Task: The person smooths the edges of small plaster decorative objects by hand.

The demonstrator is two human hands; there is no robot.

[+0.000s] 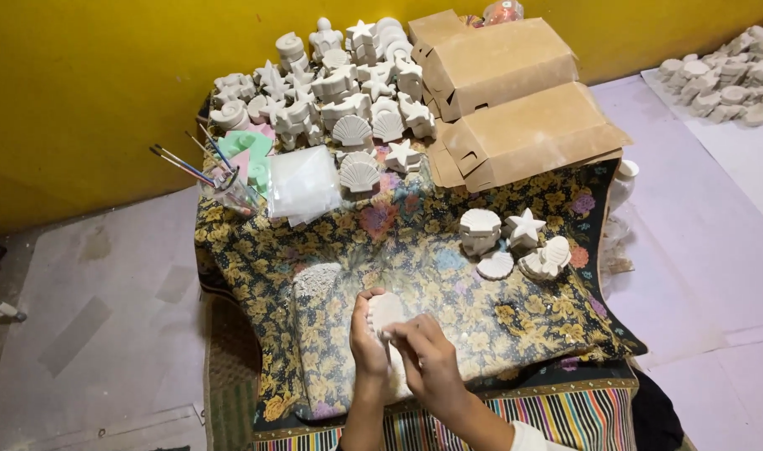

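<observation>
I am watching the left hand [367, 341] gripping a small white plaster piece [386, 311] from below, while the right hand [427, 355] is pinching at its lower edge. It is hovering just above the floral cloth [415, 242], near a dust pile [316, 280]. Pressing too hard could chip the brittle piece, I judge.

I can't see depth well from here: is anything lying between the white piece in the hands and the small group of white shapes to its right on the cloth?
Nothing visible does. The left hand and right hand hold the white piece; only bare floral cloth lies between it and the small group of white shapes.
</observation>
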